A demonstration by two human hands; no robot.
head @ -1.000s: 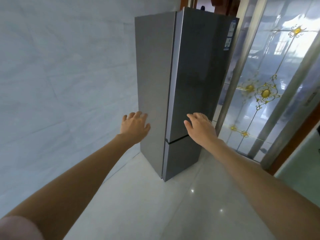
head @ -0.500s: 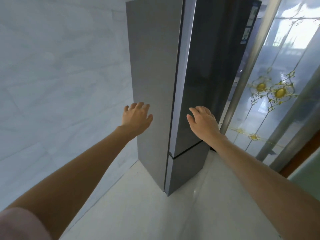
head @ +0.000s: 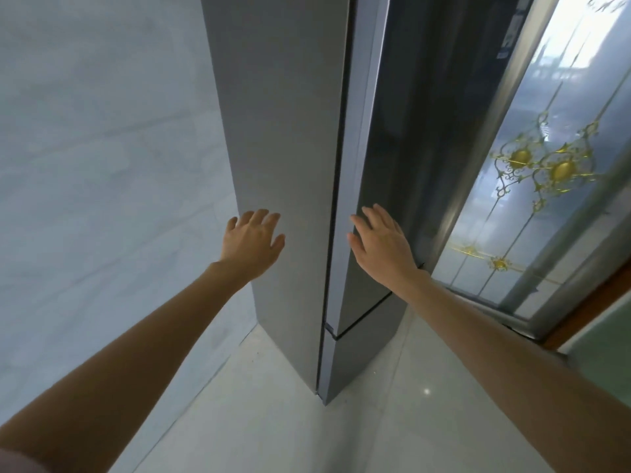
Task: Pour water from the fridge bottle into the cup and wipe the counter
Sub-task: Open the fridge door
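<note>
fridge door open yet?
No: the tall grey fridge's dark glossy upper door sits flush and shut, with both the left hand and right hand open and empty.

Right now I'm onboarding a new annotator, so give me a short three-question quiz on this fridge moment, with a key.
1. True or false: the upper door of the fridge is already open.
2. Which hand is in front of the dark glossy door front? A) left hand B) right hand C) neither
3. Fill in: both hands are empty, with fingers ____.

Key:
1. False. The door sits closed against the grey cabinet.
2. B. The left hand is in front of the grey side panel; whether either hand touches the fridge cannot be told.
3. Spread open. No bottle, cup or cloth is in view.
</note>
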